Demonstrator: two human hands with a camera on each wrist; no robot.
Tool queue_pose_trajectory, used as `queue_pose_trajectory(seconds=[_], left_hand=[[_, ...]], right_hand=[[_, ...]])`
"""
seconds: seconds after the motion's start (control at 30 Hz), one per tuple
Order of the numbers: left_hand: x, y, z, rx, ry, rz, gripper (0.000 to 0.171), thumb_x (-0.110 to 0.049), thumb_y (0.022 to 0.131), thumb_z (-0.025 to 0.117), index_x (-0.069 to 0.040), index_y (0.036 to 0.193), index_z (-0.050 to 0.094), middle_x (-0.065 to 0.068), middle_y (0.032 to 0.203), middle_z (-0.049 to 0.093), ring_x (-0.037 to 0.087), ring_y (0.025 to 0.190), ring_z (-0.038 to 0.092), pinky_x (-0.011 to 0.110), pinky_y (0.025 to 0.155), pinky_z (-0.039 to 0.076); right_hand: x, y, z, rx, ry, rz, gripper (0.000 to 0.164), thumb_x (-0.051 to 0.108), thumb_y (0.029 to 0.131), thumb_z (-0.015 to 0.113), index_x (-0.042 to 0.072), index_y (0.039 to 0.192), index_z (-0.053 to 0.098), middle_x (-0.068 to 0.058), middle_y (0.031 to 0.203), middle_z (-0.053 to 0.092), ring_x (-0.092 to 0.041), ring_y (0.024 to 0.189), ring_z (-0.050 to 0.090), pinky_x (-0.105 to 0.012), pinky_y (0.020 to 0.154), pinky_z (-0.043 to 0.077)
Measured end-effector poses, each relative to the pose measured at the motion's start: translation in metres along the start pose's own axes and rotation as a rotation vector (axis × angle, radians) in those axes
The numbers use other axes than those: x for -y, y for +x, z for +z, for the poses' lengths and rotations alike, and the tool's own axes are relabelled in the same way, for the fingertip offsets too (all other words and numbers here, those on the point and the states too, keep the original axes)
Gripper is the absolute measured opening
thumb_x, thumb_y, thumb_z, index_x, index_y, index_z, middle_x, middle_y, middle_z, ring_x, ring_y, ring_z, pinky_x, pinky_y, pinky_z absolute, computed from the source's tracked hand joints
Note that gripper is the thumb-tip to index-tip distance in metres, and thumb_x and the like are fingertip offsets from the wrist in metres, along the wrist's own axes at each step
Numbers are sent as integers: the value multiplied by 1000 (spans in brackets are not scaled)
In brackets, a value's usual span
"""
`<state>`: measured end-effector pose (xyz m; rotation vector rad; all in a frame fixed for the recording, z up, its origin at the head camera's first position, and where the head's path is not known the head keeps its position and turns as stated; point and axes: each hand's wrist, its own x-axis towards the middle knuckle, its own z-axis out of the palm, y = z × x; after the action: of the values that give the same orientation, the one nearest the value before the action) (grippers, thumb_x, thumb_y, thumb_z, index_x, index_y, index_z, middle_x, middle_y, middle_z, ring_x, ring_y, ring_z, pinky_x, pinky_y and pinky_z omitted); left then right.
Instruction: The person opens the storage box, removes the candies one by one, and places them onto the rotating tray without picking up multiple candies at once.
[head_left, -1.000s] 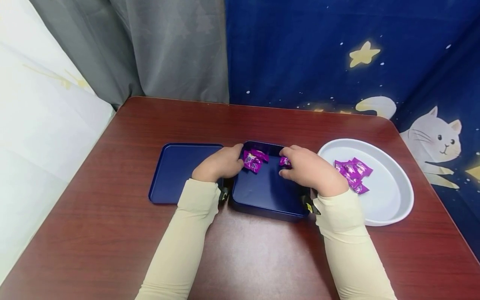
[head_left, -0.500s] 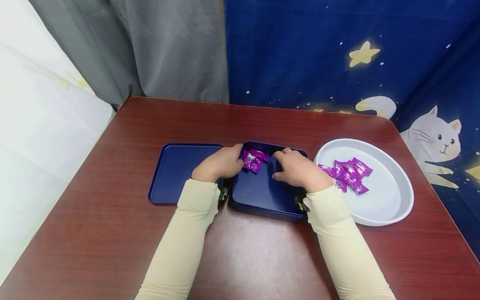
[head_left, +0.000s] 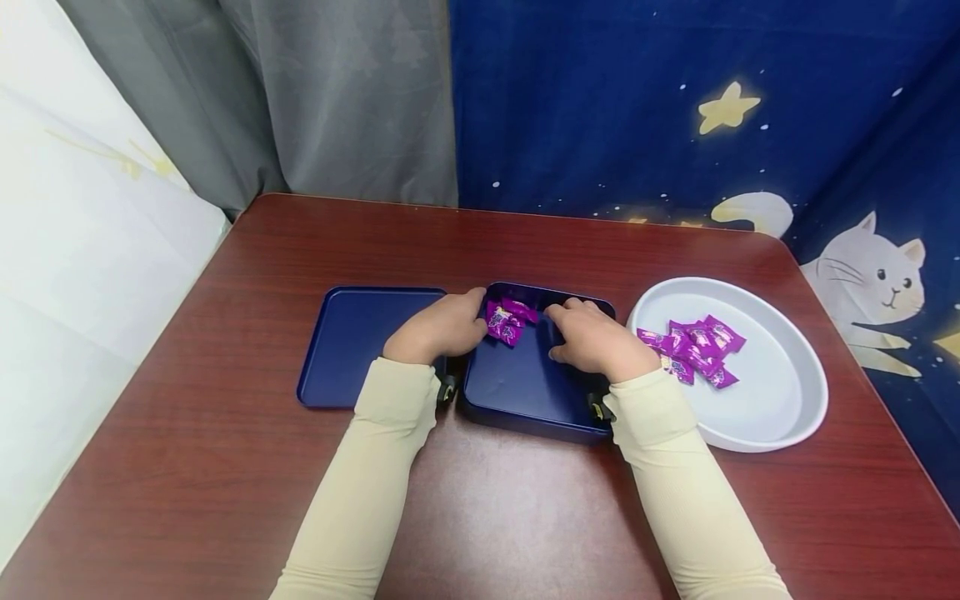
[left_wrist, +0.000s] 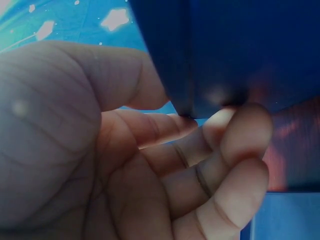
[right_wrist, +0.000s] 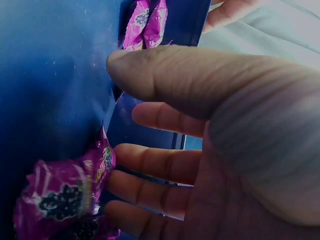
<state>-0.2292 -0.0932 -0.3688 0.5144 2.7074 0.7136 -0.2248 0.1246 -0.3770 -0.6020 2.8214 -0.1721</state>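
Observation:
A dark blue rectangular box [head_left: 525,392] stands open at the middle of the table. My left hand [head_left: 442,327] holds its left wall, thumb up at the rim and fingers curled against the outside in the left wrist view. Inside, several purple wrapped candies [head_left: 510,321] lie at the back left corner. My right hand [head_left: 600,340] reaches down into the right part of the box. In the right wrist view its fingers are extended and spread from the thumb, with fingertips right at more purple candies [right_wrist: 60,202]; the hand hides these in the head view.
A flat blue lid [head_left: 356,346] lies on the brown table [head_left: 180,433] left of the box. To the right stands a round white tray [head_left: 780,408] with several purple candies [head_left: 701,346], partly behind my right forearm. Curtains [head_left: 600,100] hang beyond the table's back edge.
My right hand has shifted slightly left within the box and now covers the candy that showed at its fingertips. More candies on the tray have come into view. The left hand has stayed put.

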Motion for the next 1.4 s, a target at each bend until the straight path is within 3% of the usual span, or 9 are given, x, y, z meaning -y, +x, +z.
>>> queue_pose_trajectory(seconds=[0.37, 0.53, 0.8, 0.97, 1.17, 1.4], left_hand=[[0, 2, 2, -16, 9, 9, 61, -15, 94, 43, -4, 149, 19, 14, 151, 30, 25, 133, 30, 44, 111, 29], [0, 2, 3, -17, 7, -1, 60, -16, 95, 43, -3, 149, 20, 13, 150, 31, 25, 133, 31, 45, 110, 30], [0, 2, 3, -21, 9, 1, 61, -16, 95, 43, -4, 149, 19, 13, 151, 30, 25, 133, 30, 45, 111, 29], [0, 2, 3, -23, 1, 3, 61, -16, 95, 43, -4, 149, 18, 13, 151, 29, 25, 133, 29, 45, 111, 29], [2, 3, 4, -27, -1, 19, 62, -14, 94, 42, -5, 150, 17, 13, 153, 26, 25, 134, 27, 44, 111, 28], [1, 2, 3, -15, -3, 6, 61, -15, 94, 42, -3, 149, 18, 14, 153, 26, 25, 135, 27, 45, 111, 28]], right_hand=[[2, 2, 6, 1, 35, -69, 52, 15, 85, 67, 6, 133, 51, -18, 123, 55, -30, 111, 49, -49, 97, 44], [2, 3, 7, -33, 40, -143, 40, 9, 86, 62, 7, 126, 58, -15, 111, 60, -25, 101, 53, -44, 92, 48], [2, 3, 7, -53, 71, -222, 32, 3, 85, 60, 10, 116, 64, -12, 110, 60, -22, 101, 52, -42, 95, 46], [-1, 2, 6, -60, 69, -184, 30, 9, 84, 65, 8, 114, 63, -12, 110, 59, -23, 102, 52, -44, 94, 47], [-5, 2, 6, 0, 29, -97, 35, 15, 80, 71, 7, 113, 62, -13, 106, 58, -26, 98, 51, -45, 89, 47], [-5, 3, 8, 12, -14, -94, 23, 12, 80, 69, 9, 102, 62, -9, 94, 58, -26, 88, 51, -43, 81, 47]])
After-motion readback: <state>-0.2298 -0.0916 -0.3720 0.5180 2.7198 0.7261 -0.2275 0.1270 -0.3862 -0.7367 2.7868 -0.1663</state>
